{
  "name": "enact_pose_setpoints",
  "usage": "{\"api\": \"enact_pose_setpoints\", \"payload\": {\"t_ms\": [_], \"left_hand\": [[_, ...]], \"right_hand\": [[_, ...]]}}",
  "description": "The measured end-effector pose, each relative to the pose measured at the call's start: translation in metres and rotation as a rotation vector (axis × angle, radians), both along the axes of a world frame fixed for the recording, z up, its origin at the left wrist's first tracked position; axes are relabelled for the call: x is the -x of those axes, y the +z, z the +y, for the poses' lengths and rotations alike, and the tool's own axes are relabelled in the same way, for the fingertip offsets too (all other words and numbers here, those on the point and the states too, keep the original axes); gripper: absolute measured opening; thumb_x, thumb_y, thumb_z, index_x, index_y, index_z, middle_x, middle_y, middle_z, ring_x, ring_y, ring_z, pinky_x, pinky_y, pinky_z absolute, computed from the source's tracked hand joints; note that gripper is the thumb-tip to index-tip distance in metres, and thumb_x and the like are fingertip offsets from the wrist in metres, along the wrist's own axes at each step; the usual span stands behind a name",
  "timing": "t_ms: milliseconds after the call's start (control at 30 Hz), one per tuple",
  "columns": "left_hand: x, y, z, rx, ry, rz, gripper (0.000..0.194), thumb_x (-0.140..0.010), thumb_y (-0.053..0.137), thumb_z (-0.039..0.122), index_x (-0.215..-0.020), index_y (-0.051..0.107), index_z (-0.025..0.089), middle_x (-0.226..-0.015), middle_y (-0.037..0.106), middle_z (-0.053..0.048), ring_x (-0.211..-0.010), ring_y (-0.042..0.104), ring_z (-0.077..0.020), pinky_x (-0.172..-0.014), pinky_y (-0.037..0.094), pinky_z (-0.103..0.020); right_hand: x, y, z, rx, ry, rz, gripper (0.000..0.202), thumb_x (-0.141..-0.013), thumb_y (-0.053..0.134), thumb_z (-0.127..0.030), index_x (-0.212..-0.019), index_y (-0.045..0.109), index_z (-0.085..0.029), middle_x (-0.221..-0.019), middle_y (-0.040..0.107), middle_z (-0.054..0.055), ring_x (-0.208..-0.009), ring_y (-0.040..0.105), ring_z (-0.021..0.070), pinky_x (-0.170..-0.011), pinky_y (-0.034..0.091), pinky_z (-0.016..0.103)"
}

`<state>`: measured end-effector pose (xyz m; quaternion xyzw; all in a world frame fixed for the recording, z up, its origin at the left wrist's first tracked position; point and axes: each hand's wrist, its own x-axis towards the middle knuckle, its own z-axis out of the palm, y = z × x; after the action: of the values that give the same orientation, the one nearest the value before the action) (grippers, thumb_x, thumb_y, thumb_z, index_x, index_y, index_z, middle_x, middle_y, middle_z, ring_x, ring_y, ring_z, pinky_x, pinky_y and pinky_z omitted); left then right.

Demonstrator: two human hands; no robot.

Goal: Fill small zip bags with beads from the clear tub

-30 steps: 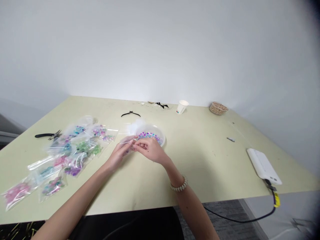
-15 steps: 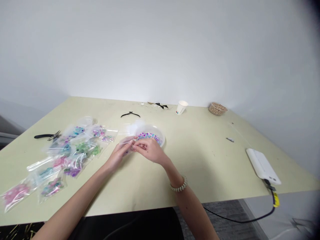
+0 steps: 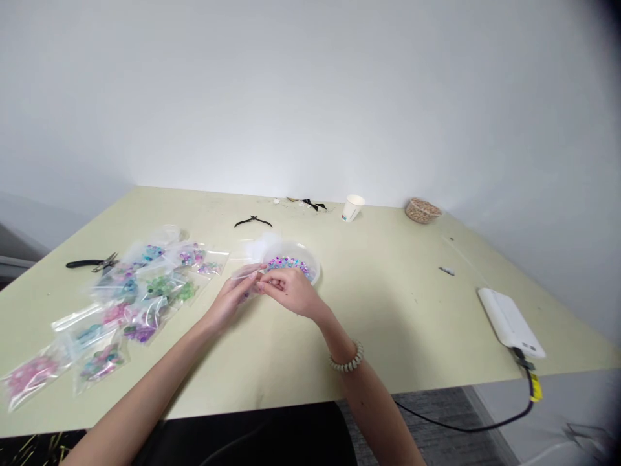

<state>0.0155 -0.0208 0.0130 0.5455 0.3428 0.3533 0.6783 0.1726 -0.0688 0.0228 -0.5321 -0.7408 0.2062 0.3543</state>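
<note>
Almost nothing has moved since half a second ago; both hands keep the same pose and the same place above the table (image 3: pixel 378 278). The left hand (image 3: pixel 229 303) holds a clear bag (image 3: pixel 248 294), its fingers lying along the bag's left side. The bag sits between the two hands, mostly hidden by them, with spots of colour showing dimly through it. The right hand (image 3: pixel 292 292), with a bracelet (image 3: pixel 347 360) at the wrist, has its fingers curled closed, thumb and forefinger at the bag's right edge; what they pinch, if anything, I cannot tell. Just beyond the right hand, and partly covered by it, stands the bowl (image 3: pixel 314 260) of purple and blue beads (image 3: pixel 287 262). Other bags (image 3: pixel 144 317) lie to the left of the left hand.
</note>
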Motion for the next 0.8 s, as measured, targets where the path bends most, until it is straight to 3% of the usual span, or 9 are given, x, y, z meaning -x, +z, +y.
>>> {"api": "enact_pose_setpoints", "payload": {"t_ms": [300, 800], "left_hand": [[0.0001, 0.0029, -0.0012, 0.052, -0.019, 0.004, 0.041, -0.074, 0.065, 0.046, -0.106, 0.066, 0.019, -0.097, 0.070, -0.008, -0.094, 0.063, -0.0242, -0.081, 0.044, -0.032], [-0.0003, 0.0006, 0.0004, 0.035, -0.020, 0.014, 0.043, -0.075, 0.064, 0.045, -0.108, 0.065, 0.017, -0.111, 0.067, -0.009, -0.101, 0.061, -0.0256, -0.085, 0.045, -0.032]], "right_hand": [[0.0001, 0.0013, -0.0004, -0.019, 0.002, 0.008, 0.020, -0.088, 0.051, -0.026, -0.076, 0.065, -0.017, -0.057, 0.047, -0.004, -0.053, 0.037, 0.0083, -0.056, 0.028, 0.022], [-0.0002, 0.0014, -0.0007, -0.021, 0.011, 0.020, 0.020, -0.088, 0.052, -0.024, -0.075, 0.064, -0.016, -0.058, 0.047, -0.004, -0.053, 0.038, 0.0078, -0.055, 0.027, 0.020]]}}
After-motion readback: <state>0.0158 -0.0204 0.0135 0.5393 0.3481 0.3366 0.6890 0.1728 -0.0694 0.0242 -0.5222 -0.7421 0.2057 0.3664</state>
